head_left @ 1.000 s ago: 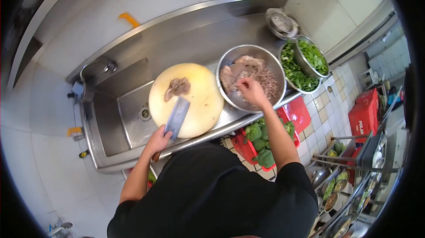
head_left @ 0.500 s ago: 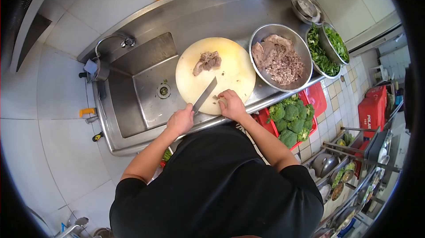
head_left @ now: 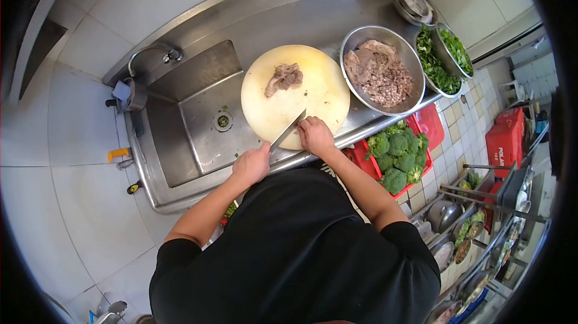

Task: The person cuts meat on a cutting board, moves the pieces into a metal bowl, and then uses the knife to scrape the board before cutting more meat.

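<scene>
My left hand (head_left: 253,162) is wrapped around the handle of a kitchen knife (head_left: 289,129). The blade slants up and to the right over the near part of a round, pale cutting board (head_left: 328,77). Close beside the blade's front half, my right hand (head_left: 316,136) has its fingers curled down toward the board; whatever lies under the fingertips is hidden. A chunk of brownish cooked meat (head_left: 283,79) rests on the far half of the board, with small scraps nearby. To the right, a large steel bowl (head_left: 412,53) contains bigger meat pieces and chopped meat.
On the left is a steel sink basin (head_left: 205,104) with a faucet (head_left: 171,55). Bowls of leafy greens (head_left: 442,77) stand beyond the meat bowl. A red crate (head_left: 428,164) of broccoli (head_left: 397,158) sits below the counter edge, near my right arm.
The knife has moved right, its blade now beside my right fingers. My right hand has curled its fingers inward. The camera view has shifted slightly.
</scene>
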